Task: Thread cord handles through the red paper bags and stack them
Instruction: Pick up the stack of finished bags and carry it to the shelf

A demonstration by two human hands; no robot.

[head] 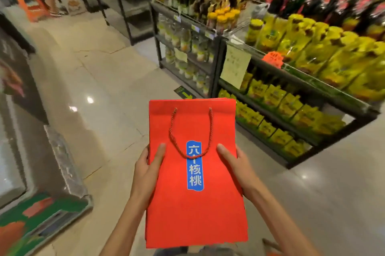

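- From the head camera, we are looking down at a stack of flat red paper bags (195,210) being held in the air in front of us, above the tiled floor (100,80) of a shop aisle.
- Our left hand (145,170) is gripping the stack's left edge, thumb lying on the top bag's face and fingers curling beneath it.
- Our right hand (239,166) is gripping the right edge the same way, thumb on top.
- A red twisted cord handle (173,130) is sitting threaded through the top bag's two holes, its loop lying flat on the paper and crossing the upper end of a blue label (195,172) with white characters.
- Metal shelves (270,114) are standing to the right, carrying yellow packets (325,53) and jars; the picture is blurring there.
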